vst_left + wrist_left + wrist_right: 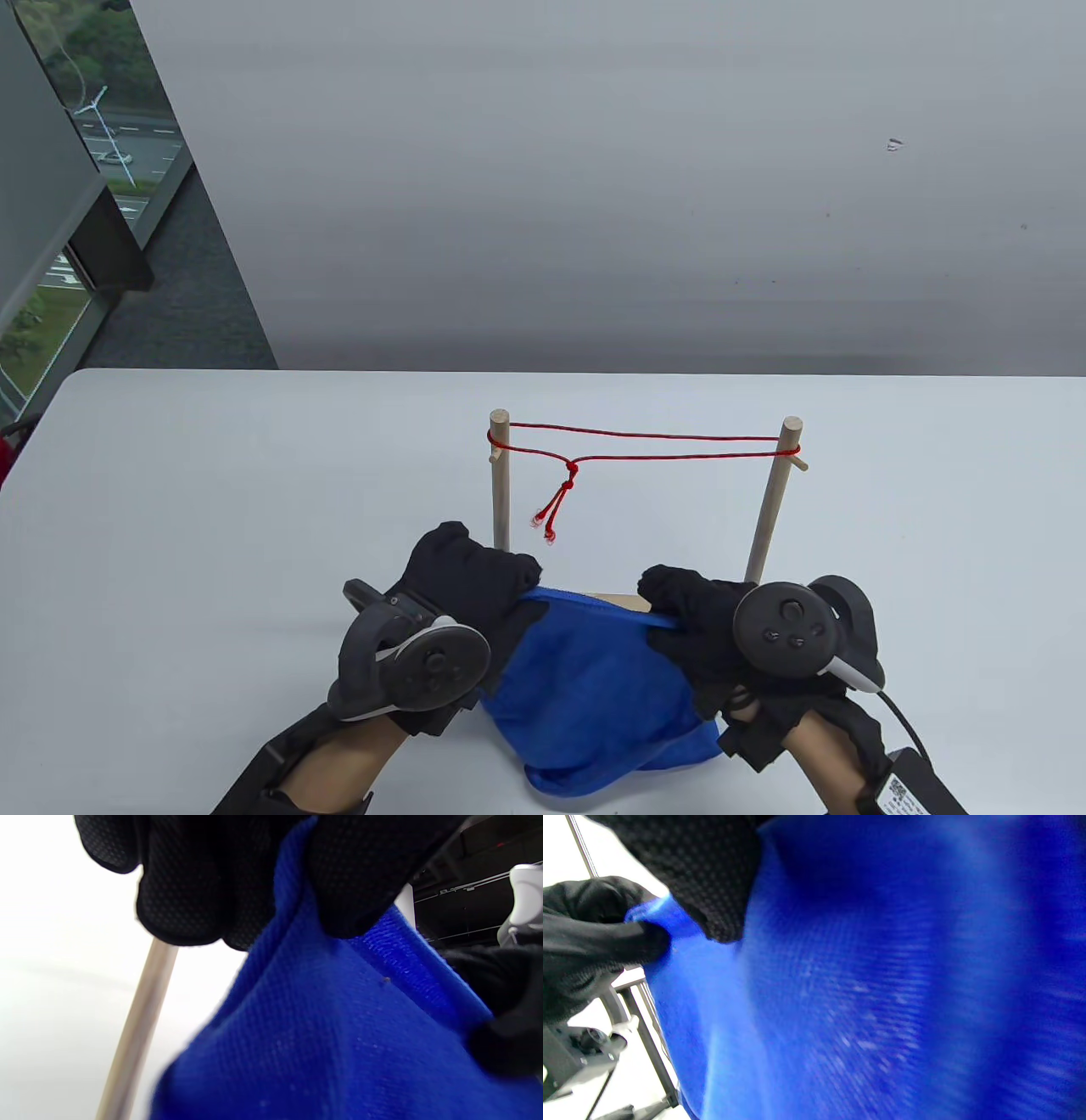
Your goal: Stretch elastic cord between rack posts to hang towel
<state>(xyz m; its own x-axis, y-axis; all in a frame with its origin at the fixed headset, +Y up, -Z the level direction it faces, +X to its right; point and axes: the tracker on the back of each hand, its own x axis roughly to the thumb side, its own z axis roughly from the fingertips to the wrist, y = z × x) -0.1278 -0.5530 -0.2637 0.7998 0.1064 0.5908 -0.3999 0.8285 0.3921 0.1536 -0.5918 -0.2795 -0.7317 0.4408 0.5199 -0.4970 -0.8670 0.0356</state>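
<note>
— Towel?
— Blue towel (594,679) slung between my hands, near the table's (212,509) front edge. Left hand (471,586) pinches one top corner, right hand (696,624) the other.
— Cord?
— Red cord (645,448) strung across both posts (501,480), above.

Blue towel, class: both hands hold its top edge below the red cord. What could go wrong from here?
1. The towel may snag the cord's dangling knot.
2. Pushing on the thin posts could tip the rack.
3. The left hand and right hand pinch only the edge, so it could slip.
</note>
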